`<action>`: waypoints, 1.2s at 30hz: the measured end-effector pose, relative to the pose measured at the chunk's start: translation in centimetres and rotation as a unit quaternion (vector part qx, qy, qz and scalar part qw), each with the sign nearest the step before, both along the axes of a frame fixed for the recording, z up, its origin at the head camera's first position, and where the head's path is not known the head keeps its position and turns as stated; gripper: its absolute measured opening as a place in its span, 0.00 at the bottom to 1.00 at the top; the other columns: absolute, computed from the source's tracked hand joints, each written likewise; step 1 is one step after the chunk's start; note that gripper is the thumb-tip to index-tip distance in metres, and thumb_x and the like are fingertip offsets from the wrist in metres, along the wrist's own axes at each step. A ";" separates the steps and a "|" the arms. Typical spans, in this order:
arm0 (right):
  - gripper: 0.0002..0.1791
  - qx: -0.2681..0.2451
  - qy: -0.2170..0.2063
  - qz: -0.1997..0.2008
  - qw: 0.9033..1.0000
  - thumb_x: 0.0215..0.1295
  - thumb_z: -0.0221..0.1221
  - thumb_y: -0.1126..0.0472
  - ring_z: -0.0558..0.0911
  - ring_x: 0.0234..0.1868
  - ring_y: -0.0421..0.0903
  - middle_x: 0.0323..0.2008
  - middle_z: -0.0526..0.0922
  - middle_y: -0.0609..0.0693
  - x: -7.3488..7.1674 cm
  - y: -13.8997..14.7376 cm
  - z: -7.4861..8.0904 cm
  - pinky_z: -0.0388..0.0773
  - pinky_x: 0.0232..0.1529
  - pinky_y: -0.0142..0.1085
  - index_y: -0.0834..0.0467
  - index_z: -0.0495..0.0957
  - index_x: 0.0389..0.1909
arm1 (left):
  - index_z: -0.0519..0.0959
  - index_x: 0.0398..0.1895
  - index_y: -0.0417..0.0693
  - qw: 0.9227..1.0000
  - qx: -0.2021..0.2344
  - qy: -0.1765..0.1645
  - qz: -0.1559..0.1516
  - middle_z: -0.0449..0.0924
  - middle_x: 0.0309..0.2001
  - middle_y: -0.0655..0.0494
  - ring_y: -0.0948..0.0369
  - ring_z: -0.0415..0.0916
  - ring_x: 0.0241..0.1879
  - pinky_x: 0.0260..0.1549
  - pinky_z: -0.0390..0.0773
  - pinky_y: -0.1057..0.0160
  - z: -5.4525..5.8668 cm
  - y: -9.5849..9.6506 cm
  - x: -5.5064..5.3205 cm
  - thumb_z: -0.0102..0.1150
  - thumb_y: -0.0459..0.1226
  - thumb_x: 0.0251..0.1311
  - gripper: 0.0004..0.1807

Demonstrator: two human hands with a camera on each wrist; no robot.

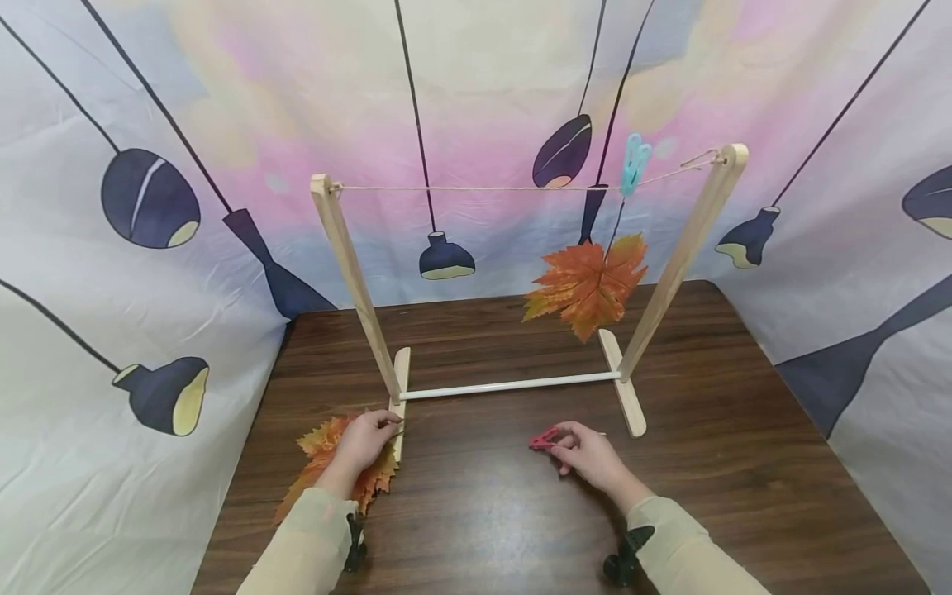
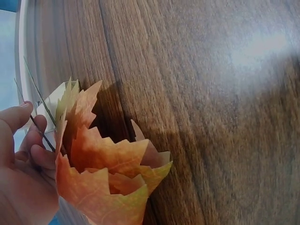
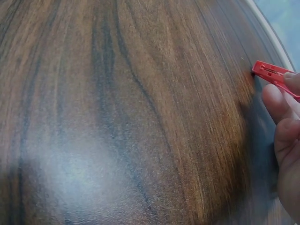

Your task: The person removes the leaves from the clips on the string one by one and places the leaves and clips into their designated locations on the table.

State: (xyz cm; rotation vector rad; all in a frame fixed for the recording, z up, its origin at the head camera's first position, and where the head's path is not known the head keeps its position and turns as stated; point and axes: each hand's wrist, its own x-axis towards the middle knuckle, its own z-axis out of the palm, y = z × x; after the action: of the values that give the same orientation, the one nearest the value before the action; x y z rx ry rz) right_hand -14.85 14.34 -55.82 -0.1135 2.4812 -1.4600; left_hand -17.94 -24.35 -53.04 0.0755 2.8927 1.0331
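Over at the lower left of the frame, the person's left hand (image 1: 363, 442) bends above a stack of jagged-edged, orange-and-yellow artificial leaves (image 1: 318, 446), thumb and fingers pinching a thin, dark stem (image 2: 45, 137), presumably because that wiry stalk gives a surer hold than the papery, curling blades. The stack lies on the dark wood-grained worktop (image 1: 476, 504), just beside the left foot of a pale wooden stand (image 1: 359, 293). Below and right of centre, the right hand (image 1: 592, 456) pinches a small, red plastic clothespin (image 1: 544, 439) by one end, leaving the other pointing left; I cannot tell whether its mouth is squeezed apart. In the upper right, a pale blue plastic clothespin (image 1: 635, 165) sits on the thin twine (image 1: 476, 188) between the posts, apparently gripping the stem of a broad, orange-red lobed leaf (image 1: 595, 285), so the leaf hangs near the right post. The smooth white rod (image 1: 509, 386) low down probably braces the round-ended feet apart and helps keep the twine stretched.
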 end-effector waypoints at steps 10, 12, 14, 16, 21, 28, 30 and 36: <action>0.22 0.016 0.012 0.005 1.000 0.60 0.62 0.61 0.74 0.14 0.42 0.20 0.76 0.46 0.1 0.1 0.0 0.67 0.16 0.32 0.65 0.72 0.54 | 0.83 0.37 0.42 1.000 -0.008 0.003 -0.002 0.83 0.37 0.49 0.50 0.78 0.40 0.41 0.74 0.48 -0.1 0.1 -0.3 0.57 0.33 0.60 0.07; 0.22 0.027 0.010 0.002 1.000 0.60 0.62 0.60 0.71 0.11 0.42 0.17 0.73 0.47 0.1 0.2 0.0 0.66 0.14 0.33 0.64 0.72 0.54 | 0.83 0.38 0.43 1.000 -0.007 -0.001 -0.001 0.82 0.38 0.49 0.51 0.78 0.41 0.41 0.74 0.48 -0.1 0.1 -0.3 0.57 0.33 0.61 0.07; 0.22 0.034 0.006 -0.001 0.999 0.60 0.62 0.60 0.69 0.09 0.41 0.16 0.72 0.47 0.2 0.2 -0.1 0.64 0.12 0.32 0.64 0.72 0.54 | 0.83 0.39 0.43 1.000 -0.008 -0.002 -0.005 0.83 0.39 0.48 0.50 0.78 0.42 0.42 0.74 0.47 -0.2 0.2 -0.4 0.56 0.33 0.61 0.08; 0.23 0.037 0.003 -0.002 0.999 0.60 0.62 0.61 0.68 0.08 0.41 0.15 0.72 0.47 0.3 0.1 -0.1 0.63 0.10 0.32 0.65 0.72 0.55 | 0.83 0.39 0.42 1.000 -0.009 -0.005 -0.005 0.83 0.39 0.48 0.50 0.78 0.42 0.42 0.74 0.47 -0.3 0.2 -0.3 0.56 0.33 0.61 0.08; 0.22 0.038 -0.010 -0.013 0.999 0.61 0.60 0.63 0.69 0.08 0.41 0.15 0.74 0.47 0.3 0.1 -0.4 0.63 0.10 0.33 0.66 0.70 0.56 | 0.83 0.39 0.42 1.000 -0.015 0.001 -0.005 0.83 0.37 0.49 0.50 0.79 0.41 0.42 0.74 0.47 -0.3 0.5 -0.1 0.57 0.32 0.60 0.08; 0.22 0.043 -0.025 -0.034 0.998 0.61 0.59 0.65 0.69 0.08 0.41 0.15 0.74 0.48 0.0 0.2 -0.7 0.62 0.10 0.32 0.64 0.70 0.56 | 0.83 0.38 0.41 1.000 -0.012 0.009 -0.009 0.83 0.36 0.49 0.51 0.79 0.39 0.40 0.75 0.48 -0.4 0.3 -0.1 0.57 0.31 0.60 0.07; 0.22 0.040 -0.028 -0.035 0.998 0.61 0.58 0.65 0.69 0.08 0.41 0.15 0.73 0.48 0.0 0.1 -0.8 0.62 0.10 0.32 0.64 0.70 0.56 | 0.83 0.38 0.41 1.000 -0.012 0.010 -0.008 0.83 0.36 0.50 0.51 0.79 0.39 0.40 0.75 0.48 -0.4 0.3 -0.1 0.57 0.31 0.60 0.07; 0.22 0.047 -0.028 -0.038 0.998 0.61 0.58 0.65 0.69 0.08 0.41 0.14 0.73 0.48 0.1 0.2 -0.8 0.62 0.10 0.32 0.65 0.70 0.56 | 0.83 0.37 0.42 1.000 -0.012 0.018 -0.013 0.84 0.36 0.50 0.50 0.79 0.39 0.41 0.74 0.48 -0.5 0.2 -0.1 0.57 0.31 0.59 0.06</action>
State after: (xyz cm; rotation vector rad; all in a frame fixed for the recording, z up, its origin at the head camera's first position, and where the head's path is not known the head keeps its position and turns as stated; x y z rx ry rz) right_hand -14.74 14.50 -56.61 0.0395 2.5289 -1.3526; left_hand -18.03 -24.11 -53.56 0.1311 2.9264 1.0043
